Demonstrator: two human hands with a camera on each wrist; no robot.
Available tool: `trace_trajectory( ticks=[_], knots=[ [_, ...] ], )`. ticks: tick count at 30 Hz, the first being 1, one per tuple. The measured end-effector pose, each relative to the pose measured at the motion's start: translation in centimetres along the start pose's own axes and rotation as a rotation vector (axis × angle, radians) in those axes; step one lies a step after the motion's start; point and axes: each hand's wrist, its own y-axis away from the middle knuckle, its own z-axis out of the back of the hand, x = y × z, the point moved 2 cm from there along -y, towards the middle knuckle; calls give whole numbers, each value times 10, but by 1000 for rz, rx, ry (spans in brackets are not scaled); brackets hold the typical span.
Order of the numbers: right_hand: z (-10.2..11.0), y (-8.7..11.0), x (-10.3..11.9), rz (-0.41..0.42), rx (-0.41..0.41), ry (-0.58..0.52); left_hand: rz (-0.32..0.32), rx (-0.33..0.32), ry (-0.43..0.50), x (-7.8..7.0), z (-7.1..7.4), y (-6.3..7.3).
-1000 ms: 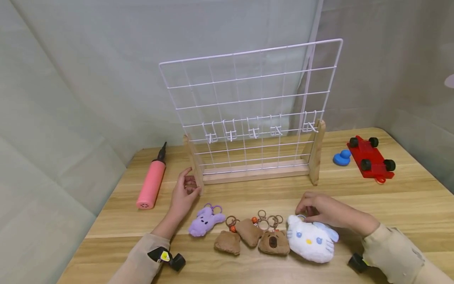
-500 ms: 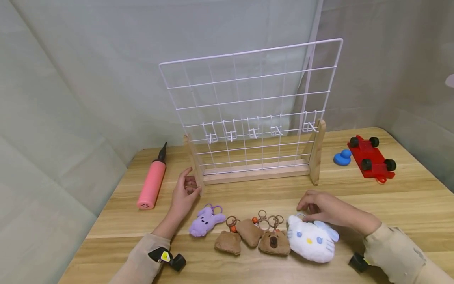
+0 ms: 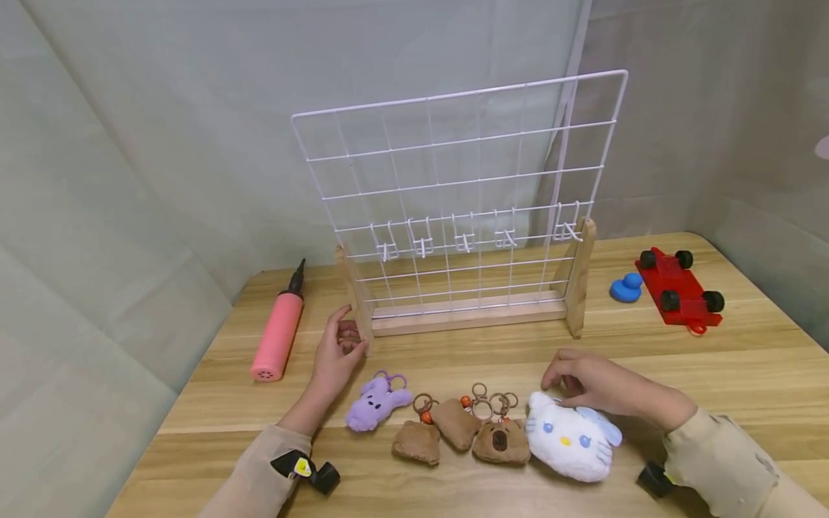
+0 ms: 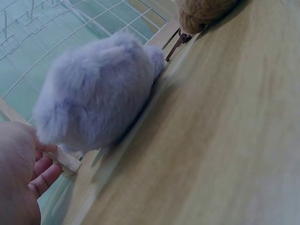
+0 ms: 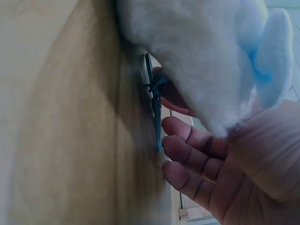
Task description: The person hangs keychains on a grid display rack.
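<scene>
My left hand (image 3: pixel 334 356) rests against the left wooden foot (image 3: pixel 355 302) of a white wire grid rack (image 3: pixel 453 173), fingers loosely bent. A purple rabbit plush keychain (image 3: pixel 373 406) lies beside this hand; its furry back (image 4: pixel 93 93) fills much of the left wrist view. My right hand (image 3: pixel 599 381) hovers low behind a white cat plush keychain (image 3: pixel 570 439) with blue ears. In the right wrist view, loosely bent fingers (image 5: pixel 176 149) are beside the cat's dark ring and clasp (image 5: pixel 157 103), without visibly wrapping round them. The plush hides the thumb area.
Brown bear plush keychains (image 3: pixel 500 441) with metal rings lie between the rabbit and the cat. Several white hooks (image 3: pixel 464 243) hang on the grid. A pink hand pump (image 3: pixel 278 334) lies left; a blue knob-like piece (image 3: pixel 626 288) and a red toy car (image 3: pixel 680 288) lie right.
The white cat plush has shifted slightly right, and its ring is now hidden in the head view. My right hand barely moved; my left hand has stayed at the rack's foot.
</scene>
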Motion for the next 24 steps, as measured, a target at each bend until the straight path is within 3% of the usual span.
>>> trace_trajectory(
  ticks=[6, 9, 17, 24],
  knots=[
    [0, 0, 1, 5, -7, 28, -20, 12, -28, -29, 3, 8],
    [0, 0, 2, 6, -11, 22, -46, 0, -32, -32, 3, 10],
    [1, 0, 1, 19, -5, 0, -53, -8, -17, 3, 0, 0],
    [-1, -2, 4, -9, -20, 13, -75, -26, -26, 4, 0, 0]
  ],
)
